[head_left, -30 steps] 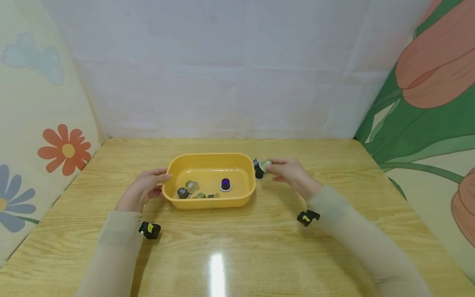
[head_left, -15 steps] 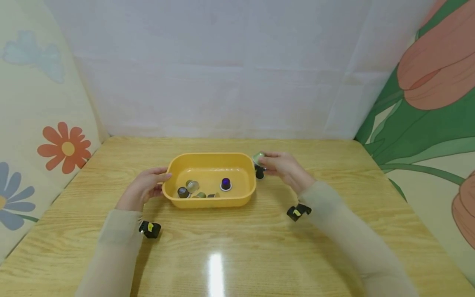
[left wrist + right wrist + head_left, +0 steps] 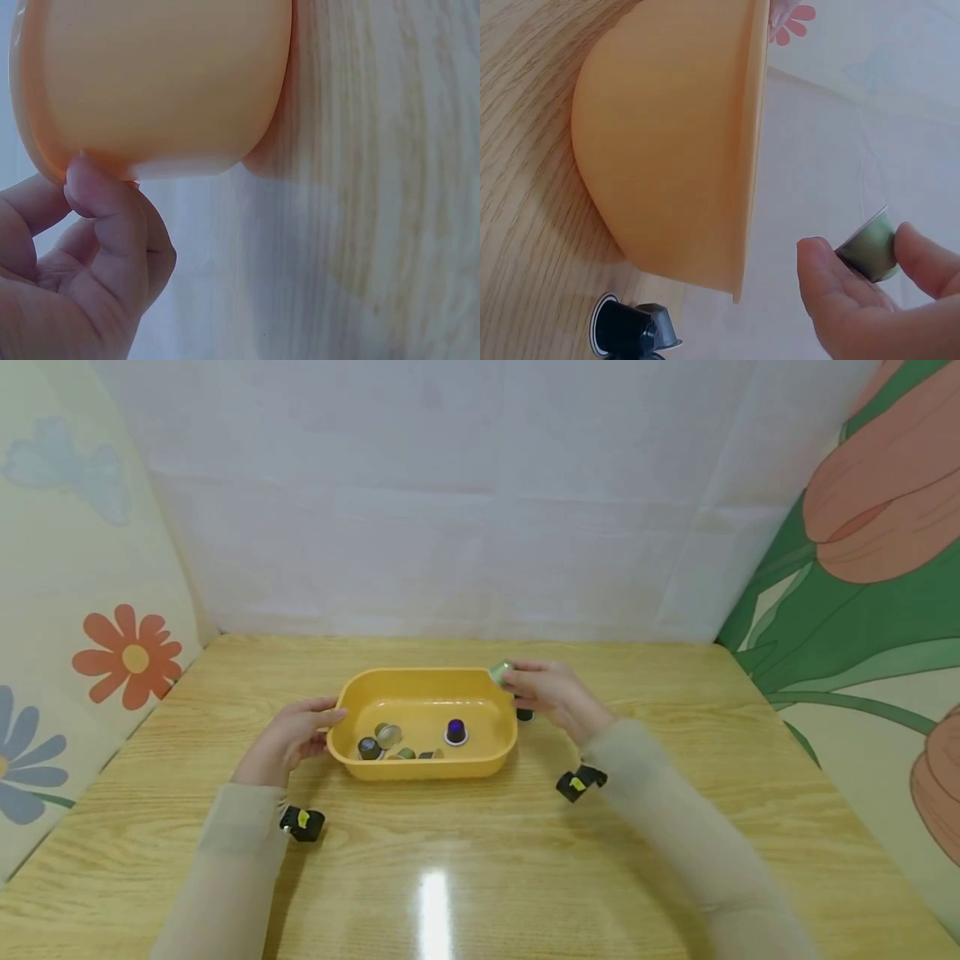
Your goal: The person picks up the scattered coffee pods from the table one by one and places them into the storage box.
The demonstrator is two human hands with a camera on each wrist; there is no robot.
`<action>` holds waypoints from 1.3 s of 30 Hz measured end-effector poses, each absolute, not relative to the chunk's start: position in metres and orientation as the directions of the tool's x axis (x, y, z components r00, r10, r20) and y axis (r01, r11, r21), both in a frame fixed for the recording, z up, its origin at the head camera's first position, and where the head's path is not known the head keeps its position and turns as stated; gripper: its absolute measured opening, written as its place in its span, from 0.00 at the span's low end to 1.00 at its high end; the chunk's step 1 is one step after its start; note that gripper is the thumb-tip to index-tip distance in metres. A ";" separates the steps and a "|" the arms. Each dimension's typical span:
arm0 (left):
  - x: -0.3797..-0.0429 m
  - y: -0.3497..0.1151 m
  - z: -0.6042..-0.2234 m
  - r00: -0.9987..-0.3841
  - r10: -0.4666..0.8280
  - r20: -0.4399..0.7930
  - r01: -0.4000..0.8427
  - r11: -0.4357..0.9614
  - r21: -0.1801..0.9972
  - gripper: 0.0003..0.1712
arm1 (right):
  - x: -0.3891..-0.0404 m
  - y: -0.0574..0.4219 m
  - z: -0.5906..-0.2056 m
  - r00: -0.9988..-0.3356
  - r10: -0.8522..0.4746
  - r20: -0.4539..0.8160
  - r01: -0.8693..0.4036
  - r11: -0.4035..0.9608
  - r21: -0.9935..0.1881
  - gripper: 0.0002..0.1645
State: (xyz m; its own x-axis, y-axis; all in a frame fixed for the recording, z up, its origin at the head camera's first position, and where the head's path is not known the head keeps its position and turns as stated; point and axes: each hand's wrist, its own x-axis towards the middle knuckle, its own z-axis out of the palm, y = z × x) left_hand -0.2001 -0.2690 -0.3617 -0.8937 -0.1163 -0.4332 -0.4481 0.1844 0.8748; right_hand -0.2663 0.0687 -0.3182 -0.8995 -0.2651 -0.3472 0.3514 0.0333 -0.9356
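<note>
A yellow plastic basin [image 3: 420,770] stands on the wooden table, with several coffee capsules inside, among them a purple capsule [image 3: 456,732] and a dark capsule [image 3: 369,748]. At its left end my left hand [image 3: 288,739] grips the rim; the left wrist view shows the thumb and fingers [image 3: 105,195] pinching it. Above the basin's back right corner, my right hand [image 3: 555,693] pinches a green coffee capsule [image 3: 874,247] between thumb and fingers. The capsule is tilted and clear of the rim in the right wrist view.
Outside the basin's right end, dark coffee capsules [image 3: 622,330] lie on the wooden table [image 3: 480,860], partly hidden behind my right hand in the head view. A white cloth [image 3: 465,527] hangs behind, with flower-printed sheets on both sides.
My right hand has carried the green capsule left and slightly up, from beside the dark capsules to over the basin's right rim. My left hand keeps its hold on the basin.
</note>
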 end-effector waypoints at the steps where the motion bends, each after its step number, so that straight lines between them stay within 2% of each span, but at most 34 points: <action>1: -0.200 -0.269 -0.362 -0.894 -0.116 -0.432 -0.447 0.185 0.875 0.36 | -0.266 0.068 -0.318 -0.897 -0.269 -0.350 0.353 0.040 -0.935 0.28; 39: -0.196 -0.265 -0.360 -0.900 -0.109 -0.421 -0.435 0.190 0.880 0.35 | -0.266 0.024 -0.315 -0.875 -0.332 -0.352 0.392 -0.060 -0.918 0.26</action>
